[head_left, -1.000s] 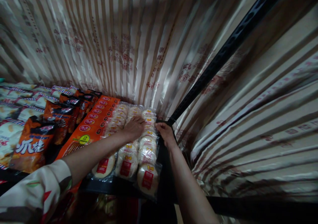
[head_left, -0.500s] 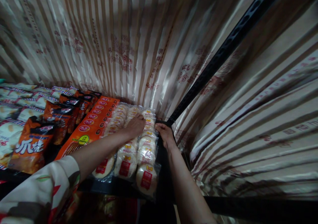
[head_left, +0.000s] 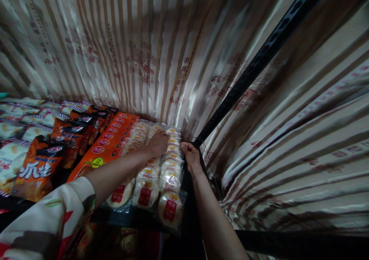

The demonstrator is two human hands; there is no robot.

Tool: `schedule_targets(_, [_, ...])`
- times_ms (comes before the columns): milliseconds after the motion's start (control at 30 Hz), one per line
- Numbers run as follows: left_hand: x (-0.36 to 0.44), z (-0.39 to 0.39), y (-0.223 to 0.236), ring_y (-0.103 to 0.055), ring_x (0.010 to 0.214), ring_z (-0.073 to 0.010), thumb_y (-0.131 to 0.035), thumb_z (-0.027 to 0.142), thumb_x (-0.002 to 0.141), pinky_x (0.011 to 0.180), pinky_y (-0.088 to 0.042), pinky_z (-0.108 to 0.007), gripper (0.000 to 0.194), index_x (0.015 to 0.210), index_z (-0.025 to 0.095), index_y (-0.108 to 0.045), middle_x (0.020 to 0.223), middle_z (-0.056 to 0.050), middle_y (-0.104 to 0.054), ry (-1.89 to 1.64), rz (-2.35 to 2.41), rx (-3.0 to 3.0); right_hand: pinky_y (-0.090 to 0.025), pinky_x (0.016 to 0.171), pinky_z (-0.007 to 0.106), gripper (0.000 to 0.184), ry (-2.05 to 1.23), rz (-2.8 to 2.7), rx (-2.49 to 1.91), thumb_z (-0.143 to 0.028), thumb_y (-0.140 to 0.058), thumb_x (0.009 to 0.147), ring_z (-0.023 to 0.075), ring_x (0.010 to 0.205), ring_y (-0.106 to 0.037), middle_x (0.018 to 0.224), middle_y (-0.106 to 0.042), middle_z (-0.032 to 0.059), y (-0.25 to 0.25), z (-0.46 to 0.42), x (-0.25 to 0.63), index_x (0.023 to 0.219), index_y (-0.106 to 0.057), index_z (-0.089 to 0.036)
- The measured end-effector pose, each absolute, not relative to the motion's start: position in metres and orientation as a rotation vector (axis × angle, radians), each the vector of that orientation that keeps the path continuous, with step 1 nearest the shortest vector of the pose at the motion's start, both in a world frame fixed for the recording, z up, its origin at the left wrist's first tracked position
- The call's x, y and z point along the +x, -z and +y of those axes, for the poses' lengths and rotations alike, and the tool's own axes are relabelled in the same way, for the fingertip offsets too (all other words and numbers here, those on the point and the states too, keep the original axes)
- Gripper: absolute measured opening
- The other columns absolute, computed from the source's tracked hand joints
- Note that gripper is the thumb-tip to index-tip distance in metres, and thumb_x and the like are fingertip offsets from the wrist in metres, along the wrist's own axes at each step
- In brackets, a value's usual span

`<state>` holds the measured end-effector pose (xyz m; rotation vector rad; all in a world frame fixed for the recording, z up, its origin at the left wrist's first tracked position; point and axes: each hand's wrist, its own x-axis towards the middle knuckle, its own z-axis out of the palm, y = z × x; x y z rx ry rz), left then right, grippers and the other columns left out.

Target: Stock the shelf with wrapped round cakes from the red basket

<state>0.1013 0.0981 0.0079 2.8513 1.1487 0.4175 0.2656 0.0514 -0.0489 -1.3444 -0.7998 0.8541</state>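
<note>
Three rows of pale round flat cakes in clear plastic packets with red labels lie side by side on the dark shelf. My left hand [head_left: 158, 143] lies across the middle row [head_left: 148, 190], its fingers curled onto the right-hand packet of flat cakes [head_left: 170, 175]. My right hand [head_left: 190, 155] is at that packet's right side, thumb and fingers pinched together at the plastic edge. The exact grip of the left fingertips is hard to see in the dim light.
Left of the cakes lie flat orange packets [head_left: 118, 131], orange-and-black snack bags [head_left: 40, 169] and several white striped bags [head_left: 13, 156]. A black slotted post [head_left: 245, 79] rises at the shelf corner. Striped, shiny curtains [head_left: 150, 40] hang behind and to the right.
Both hands stay at the right-hand packet, nearly in the same place. Only a very slight shift of the view and hands shows.
</note>
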Motion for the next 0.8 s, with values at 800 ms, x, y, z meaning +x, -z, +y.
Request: schedule_targets(800, [0.103,0.103,-0.001,-0.054,0.094,-0.0216,-0.046,0.008,0.079,0.087,-0.042,-0.032,0.018,0.081,0.010,-0.063,0.086,-0.012,-0.063,-0.512,1.344,2.749,-0.040,0.062,0.025,0.034,-0.698,-0.928,-1.482,-0.051,-0.063,0.065,0.0128,0.064,-0.050,0.067,-0.059,-0.0015,0.040,0.024,0.255,0.075,-0.061,-0.018])
